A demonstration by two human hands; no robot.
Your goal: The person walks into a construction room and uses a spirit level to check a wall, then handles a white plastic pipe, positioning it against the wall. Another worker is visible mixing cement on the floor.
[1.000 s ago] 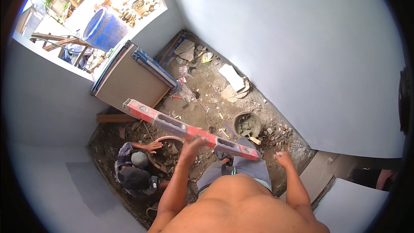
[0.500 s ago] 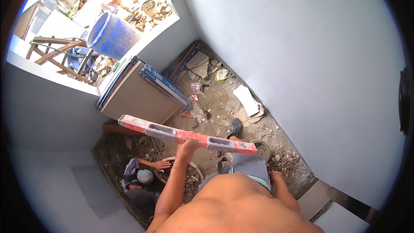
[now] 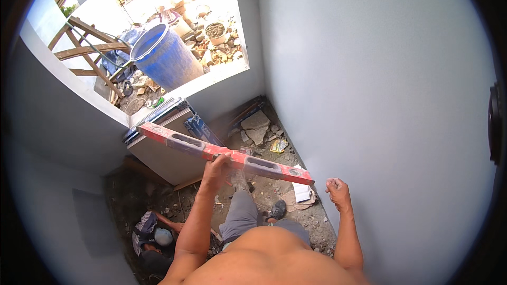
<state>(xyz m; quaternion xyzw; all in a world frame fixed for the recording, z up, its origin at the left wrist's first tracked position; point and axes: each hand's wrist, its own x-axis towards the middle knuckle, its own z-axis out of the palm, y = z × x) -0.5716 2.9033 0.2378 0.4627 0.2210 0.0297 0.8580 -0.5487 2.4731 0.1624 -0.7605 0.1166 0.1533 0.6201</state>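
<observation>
My left hand [image 3: 215,168] grips a long red spirit level [image 3: 185,143] near its middle and holds it out flat, slanting from upper left to lower right. My right hand [image 3: 338,192] is loosely closed with nothing in it, just off the level's right end and close to the grey plastered wall [image 3: 380,84]. My bare torso and grey trousers fill the bottom of the view. I stand above a rubble-strewn floor.
Another person [image 3: 156,237] crouches on the floor at lower left. A grey panel [image 3: 158,153] leans under the window opening. Outside stand a blue barrel [image 3: 166,58] and a wooden trestle [image 3: 87,55]. Broken slabs [image 3: 256,126] and paper scraps lie in the corner.
The view has swung up toward the window. The level has risen and shifted left with my left hand; my right hand has come up closed beside the wall.
</observation>
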